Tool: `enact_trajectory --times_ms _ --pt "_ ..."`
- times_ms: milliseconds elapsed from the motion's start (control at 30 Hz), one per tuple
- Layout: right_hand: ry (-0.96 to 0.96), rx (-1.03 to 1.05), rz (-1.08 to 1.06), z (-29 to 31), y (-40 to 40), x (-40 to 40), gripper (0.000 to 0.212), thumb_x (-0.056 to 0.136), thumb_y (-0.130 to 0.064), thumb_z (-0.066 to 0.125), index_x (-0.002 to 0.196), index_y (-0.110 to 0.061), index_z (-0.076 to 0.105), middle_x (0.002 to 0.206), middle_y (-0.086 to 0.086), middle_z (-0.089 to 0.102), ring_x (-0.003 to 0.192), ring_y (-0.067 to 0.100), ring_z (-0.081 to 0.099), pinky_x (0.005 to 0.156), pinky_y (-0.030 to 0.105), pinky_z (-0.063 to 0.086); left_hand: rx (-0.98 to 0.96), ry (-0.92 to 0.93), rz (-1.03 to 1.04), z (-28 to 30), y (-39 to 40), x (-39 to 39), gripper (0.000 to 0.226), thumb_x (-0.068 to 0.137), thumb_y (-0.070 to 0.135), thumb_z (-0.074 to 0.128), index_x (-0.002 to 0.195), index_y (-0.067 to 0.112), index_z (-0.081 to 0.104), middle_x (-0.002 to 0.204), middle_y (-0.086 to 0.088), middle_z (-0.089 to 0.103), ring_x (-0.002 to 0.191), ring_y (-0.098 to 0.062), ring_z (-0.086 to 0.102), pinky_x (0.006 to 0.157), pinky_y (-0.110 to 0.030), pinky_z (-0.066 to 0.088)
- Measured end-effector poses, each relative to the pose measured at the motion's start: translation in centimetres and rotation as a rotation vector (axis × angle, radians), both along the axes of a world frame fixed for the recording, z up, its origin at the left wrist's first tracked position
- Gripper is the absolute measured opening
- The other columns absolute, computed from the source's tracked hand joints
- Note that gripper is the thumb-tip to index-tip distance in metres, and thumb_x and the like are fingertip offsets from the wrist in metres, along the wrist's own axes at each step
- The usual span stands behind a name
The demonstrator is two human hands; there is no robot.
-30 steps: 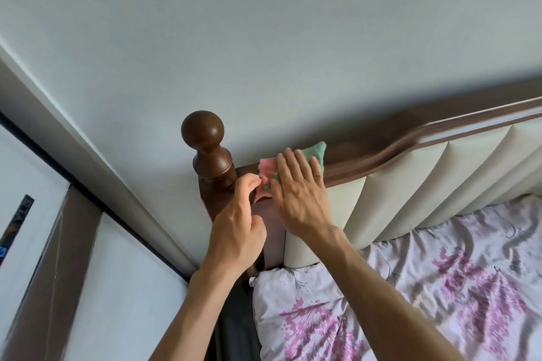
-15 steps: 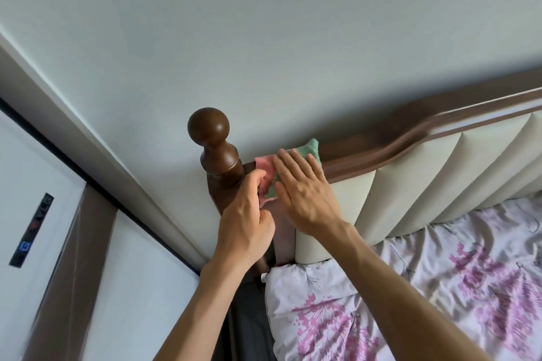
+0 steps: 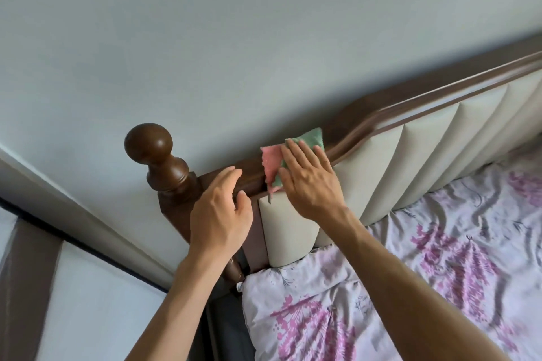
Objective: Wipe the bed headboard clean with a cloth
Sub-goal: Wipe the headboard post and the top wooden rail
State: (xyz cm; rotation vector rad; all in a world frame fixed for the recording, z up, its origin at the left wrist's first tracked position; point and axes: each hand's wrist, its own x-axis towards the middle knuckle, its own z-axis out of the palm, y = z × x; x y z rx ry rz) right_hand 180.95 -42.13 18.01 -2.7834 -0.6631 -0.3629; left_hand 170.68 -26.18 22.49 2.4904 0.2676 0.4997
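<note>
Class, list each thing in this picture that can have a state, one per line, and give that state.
cloth: folded, pressed flat on the headboard's wooden rail
right hand: open, flat on the cloth
left hand: open, empty, fingers loosely curled by the rail
headboard: upright against the wall
bedding: rumpled

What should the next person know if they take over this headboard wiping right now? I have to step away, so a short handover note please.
Right hand: flat, open, pressing the pink and green cloth onto the wooden top rail near the corner post.
Left hand: empty, fingers loosely curled, beside the post, off the cloth.
Done: cannot tell from this view how much is wiped.
Left: likely the rail running right and the cream padded panels.
</note>
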Motion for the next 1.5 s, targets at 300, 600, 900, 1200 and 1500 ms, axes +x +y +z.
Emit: enact_trajectory --times_ms 300,600,900,1200,1500 --pt "-0.059 -0.069 0.064 0.4 0.0 0.1 0.056 0.101 -0.034 0.027 0.148 -0.01 0.044 0.155 0.006 0.043 0.147 0.022 0.034 0.123 0.043 0.013 -0.226 -0.132 -0.055 1.1 -1.7 6.5 0.037 0.089 -0.001 0.055 0.122 0.009 0.068 0.13 -0.003 0.066 0.121 -0.017 0.06 0.099 -0.013 0.036" --pt "-0.243 -0.234 -0.077 0.1 -5.4 4.1 0.049 0.103 -0.032 0.036 0.147 -0.012 0.046 0.155 0.004 0.043 0.146 0.022 0.034 0.123 0.044 0.019 -0.186 -0.053 -0.3 -0.9 -4.6 11.4 0.039 0.09 0.004 0.058 0.129 0.007 0.062 0.129 -0.009 0.065 0.12 -0.026 0.06 0.105 -0.036 0.044" --pt "-0.243 -0.254 -0.246 0.5 -5.5 5.3 0.05 0.105 -0.036 0.029 0.148 -0.017 0.044 0.156 -0.001 0.04 0.15 0.023 0.026 0.124 0.047 0.01 0.377 0.019 -0.31 -2.8 -5.1 13.0 0.036 0.097 0.034 0.04 0.126 0.021 0.055 0.109 -0.003 0.066 0.091 -0.03 0.059 0.074 -0.043 0.042" --pt "-0.166 -0.002 -0.516 2.1 -4.9 7.1 0.055 0.103 -0.035 0.029 0.153 -0.014 0.034 0.162 0.004 0.028 0.152 0.029 0.016 0.124 0.046 0.007 0.422 0.16 -0.341 -1.8 -4.8 12.8 0.046 0.097 0.047 0.04 0.138 0.028 0.045 0.119 -0.002 0.06 0.105 -0.028 0.053 0.081 -0.042 0.041" --pt "0.055 0.225 -0.518 4.5 -9.4 11.1 0.057 0.098 -0.048 0.018 0.153 -0.037 0.027 0.162 -0.016 0.02 0.152 0.011 0.001 0.124 0.038 -0.004 0.23 0.246 -0.372 -0.3 -13.1 18.6 0.071 0.098 0.047 0.041 0.151 0.006 0.02 0.14 -0.013 0.047 0.124 -0.032 0.049 0.098 -0.045 0.039"
